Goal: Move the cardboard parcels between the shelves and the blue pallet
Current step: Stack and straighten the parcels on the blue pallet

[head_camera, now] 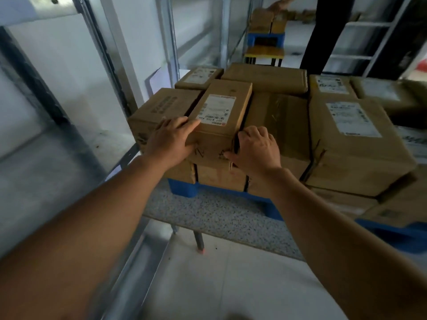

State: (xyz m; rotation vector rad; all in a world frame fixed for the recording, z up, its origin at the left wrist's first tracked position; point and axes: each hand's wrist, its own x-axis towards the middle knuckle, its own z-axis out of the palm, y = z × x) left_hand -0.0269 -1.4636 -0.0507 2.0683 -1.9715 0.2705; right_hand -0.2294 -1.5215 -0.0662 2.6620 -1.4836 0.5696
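Note:
A narrow cardboard parcel (220, 116) with a white label stands on the stack of parcels on the blue pallet (184, 189). My left hand (171, 139) holds its near left corner, fingers laid over the top edge. My right hand (255, 147) grips its near right edge, fingers hooked into the gap beside a taped parcel (280, 125). A large labelled parcel (353, 139) lies to the right. More parcels fill the rows behind and the layer below.
Metal shelf uprights (111, 65) and a bare shelf stand at left. The pallet rests on a speckled slab (208, 213) above a pale floor. A person in dark trousers (325, 33) stands behind, near another stack of boxes on a blue pallet (265, 40).

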